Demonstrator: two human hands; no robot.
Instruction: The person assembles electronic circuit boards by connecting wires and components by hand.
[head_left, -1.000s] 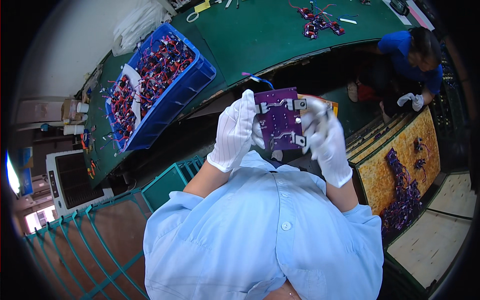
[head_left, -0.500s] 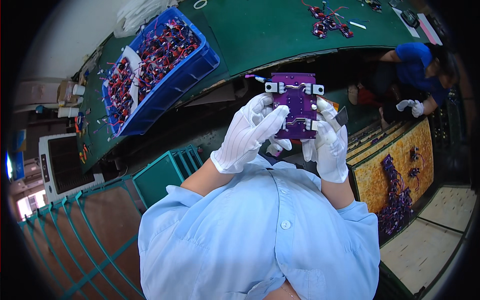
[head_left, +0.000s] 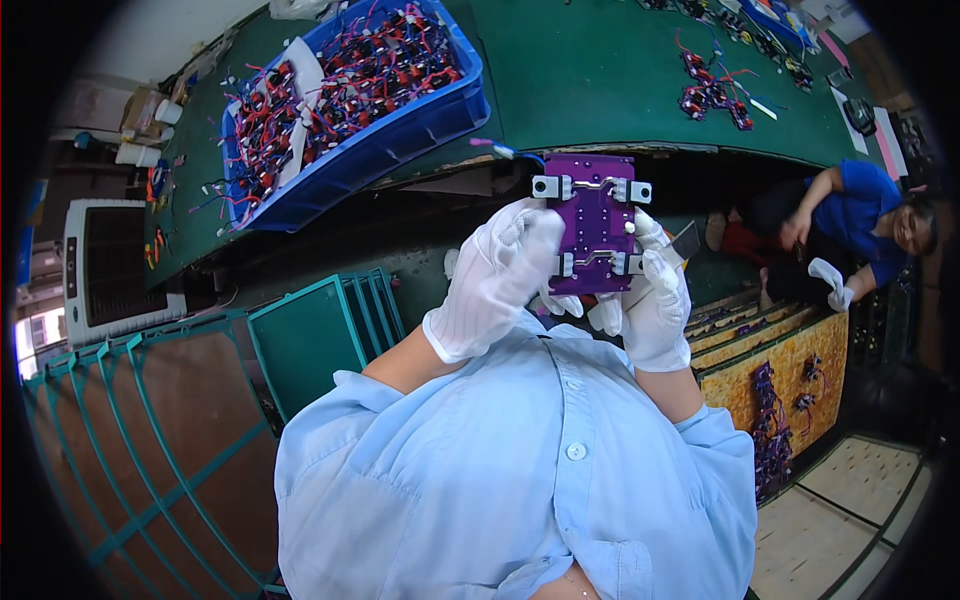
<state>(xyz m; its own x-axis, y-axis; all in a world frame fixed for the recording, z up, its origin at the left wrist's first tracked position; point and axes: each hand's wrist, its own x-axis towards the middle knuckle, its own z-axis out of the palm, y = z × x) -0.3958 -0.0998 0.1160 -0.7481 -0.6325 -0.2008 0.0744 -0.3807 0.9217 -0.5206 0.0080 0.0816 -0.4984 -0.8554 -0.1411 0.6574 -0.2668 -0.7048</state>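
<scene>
Up in front of my chest is a purple circuit board (head_left: pixel 597 217), with white blocks at its sides and two bent metal bars across it. A cable with a pink end (head_left: pixel 492 147) sticks out from its upper left corner. My left hand (head_left: pixel 500 275), in a white striped glove, is closed at the board's left edge, its fingers slightly blurred. White-gloved too, my right hand (head_left: pixel 657 305) grips the lower right edge with thumb and fingers. A small dark flat piece (head_left: pixel 686 241) shows beside the right fingers; I cannot tell whether they hold it.
A blue bin (head_left: pixel 400 150) full of wired boards stands on the green table (head_left: pixel 570 60). More wired boards (head_left: pixel 715 90) lie at the table's right. A co-worker in blue (head_left: pixel 860 215) sits at right, near stacked tan boards (head_left: pixel 825 345). Green racks (head_left: pixel 300 335) stand at left.
The view has shifted, so table and bin sit differently in it. My left fingers have drawn back from the board's face toward its left edge. The co-worker has turned.
</scene>
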